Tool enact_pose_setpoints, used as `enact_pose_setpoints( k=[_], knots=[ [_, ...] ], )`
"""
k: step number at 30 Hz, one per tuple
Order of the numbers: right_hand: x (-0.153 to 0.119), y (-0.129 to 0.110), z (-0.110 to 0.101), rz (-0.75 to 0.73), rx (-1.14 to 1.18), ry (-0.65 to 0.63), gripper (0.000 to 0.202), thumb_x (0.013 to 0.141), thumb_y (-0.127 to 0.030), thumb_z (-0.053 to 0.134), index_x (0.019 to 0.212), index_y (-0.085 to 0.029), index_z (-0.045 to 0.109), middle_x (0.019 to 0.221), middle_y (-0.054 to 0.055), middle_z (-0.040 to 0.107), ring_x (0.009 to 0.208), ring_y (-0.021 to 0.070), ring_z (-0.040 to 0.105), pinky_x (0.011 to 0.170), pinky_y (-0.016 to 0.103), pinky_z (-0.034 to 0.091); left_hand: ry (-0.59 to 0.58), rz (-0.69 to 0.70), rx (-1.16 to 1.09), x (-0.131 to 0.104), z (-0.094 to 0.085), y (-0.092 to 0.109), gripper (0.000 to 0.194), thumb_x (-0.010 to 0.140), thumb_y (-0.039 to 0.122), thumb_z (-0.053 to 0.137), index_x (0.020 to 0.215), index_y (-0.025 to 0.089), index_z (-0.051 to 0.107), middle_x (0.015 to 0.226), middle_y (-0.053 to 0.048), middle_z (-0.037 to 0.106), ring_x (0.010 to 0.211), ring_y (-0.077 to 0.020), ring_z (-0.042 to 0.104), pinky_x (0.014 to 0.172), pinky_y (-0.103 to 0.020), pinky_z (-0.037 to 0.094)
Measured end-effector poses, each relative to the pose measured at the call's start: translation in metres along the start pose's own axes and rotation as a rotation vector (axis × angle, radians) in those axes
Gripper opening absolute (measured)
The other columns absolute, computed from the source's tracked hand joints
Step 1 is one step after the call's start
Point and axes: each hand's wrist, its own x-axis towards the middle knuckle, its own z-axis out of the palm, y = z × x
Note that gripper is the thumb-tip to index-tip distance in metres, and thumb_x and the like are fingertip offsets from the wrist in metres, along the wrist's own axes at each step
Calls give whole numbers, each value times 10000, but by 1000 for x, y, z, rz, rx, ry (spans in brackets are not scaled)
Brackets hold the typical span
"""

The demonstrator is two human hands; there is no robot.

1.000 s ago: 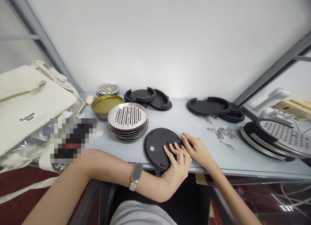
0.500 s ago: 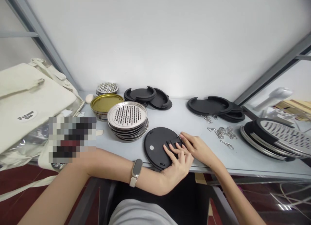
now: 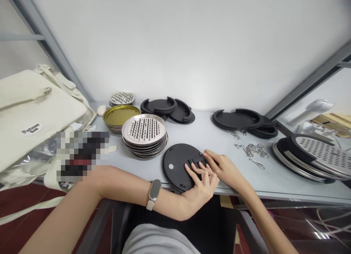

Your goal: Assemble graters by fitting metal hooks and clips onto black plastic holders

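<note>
A black round plastic base (image 3: 178, 162) with a pale round dot lies near the table's front edge. My left hand (image 3: 201, 182) holds it at its right side, fingers spread across the top; the thumb is hidden. At the upper right rim of the base, my right hand (image 3: 221, 168) pinches a small metal wire hook (image 3: 202, 154), mostly covered by the fingers. To the right lie several loose wire hooks (image 3: 253, 150). A stack of round metal grater plates (image 3: 144, 129) stands left of the base.
Behind stand gold-coloured round lids (image 3: 120, 115), a small grater stack (image 3: 122, 98), black round holders (image 3: 161, 105) and more black holders (image 3: 238, 119). Graters with black rims (image 3: 323, 155) are stacked at right. A cream bag (image 3: 35, 115) fills the left, beside a blurred-out patch.
Both hands stay at the black base with almost no visible movement. The whole view has shifted very slightly.
</note>
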Motion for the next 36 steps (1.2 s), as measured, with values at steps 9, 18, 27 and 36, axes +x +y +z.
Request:
enact_pose_setpoints(
  k=[9,18,27,36],
  knots=[
    [1,4,-4,14,28,-60,279,988,-381,337,832,-224,508,575,-23,517,489,155,480,548,265,339,14,6,20,2,1,0,331,899,211,374,1153,141,573,1057,-115,606,860,-232,658,677,-468,625],
    [3,-2,-8,20,35,-82,280,981,-372,343,797,-223,491,579,-20,524,485,148,462,544,265,338,38,-1,28,2,2,0,341,876,179,365,1129,146,591,1052,-107,599,860,-232,662,666,-467,633],
    [3,-3,-9,-3,28,-87,238,960,-331,363,788,-217,482,567,-20,503,479,140,442,531,264,334,17,16,35,2,0,-2,338,885,188,377,1137,138,596,1046,-112,578,867,-242,653,671,-473,624],
    [-2,-1,-9,31,65,-97,289,982,-353,348,727,-227,404,546,-48,445,479,129,406,527,256,323,26,-7,33,3,3,0,346,908,263,378,1149,154,599,1027,-107,564,852,-249,647,651,-494,618]
  ],
)
